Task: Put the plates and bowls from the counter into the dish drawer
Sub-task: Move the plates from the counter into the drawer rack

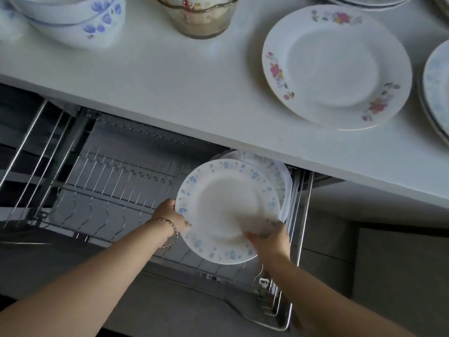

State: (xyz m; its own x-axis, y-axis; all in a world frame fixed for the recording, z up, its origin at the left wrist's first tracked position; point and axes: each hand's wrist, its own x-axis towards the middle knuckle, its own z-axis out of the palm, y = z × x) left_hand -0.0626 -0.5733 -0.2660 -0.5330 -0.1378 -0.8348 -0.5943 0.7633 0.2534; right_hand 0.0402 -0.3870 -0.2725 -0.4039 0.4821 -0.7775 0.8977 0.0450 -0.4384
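Blue-flowered plate [227,210] held upright over the dish drawer rack [116,190], beside plates already slotted. Left hand [170,216] and right hand [269,235]: fingers pinching opposite rims. Likely stiff, glazed-slick, breakable; rim hold suits.

On the counter [170,76], far left — stacked bowls [73,18]; right of them, a glass bowl [201,15]; further right, a flat plate [336,66], with 1 more plate [437,86] cut off at the right edge and others at the far right corner. Below and nearer, the open dish drawer [116,181] with its wire rack. At the rack's right end — 1 plate [226,210] held between left hand [170,215] and right hand [269,237], just in front of other plates [279,173] standing behind it.
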